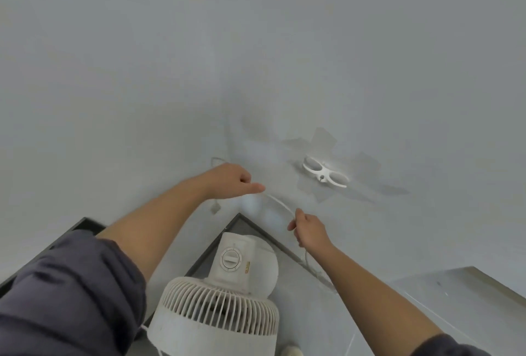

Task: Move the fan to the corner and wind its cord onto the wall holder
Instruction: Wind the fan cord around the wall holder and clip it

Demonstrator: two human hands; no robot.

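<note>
Cord (280, 201) between left hand (230, 177), right hand (308, 229)

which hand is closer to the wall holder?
The right hand, gripping the cord just below the wall holder; the left hand holds the cord farther away.

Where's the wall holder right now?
In the head view the white wall holder is taped to the wall right of the corner, above and right of the right hand. The cord in that hand is not on it.
</note>
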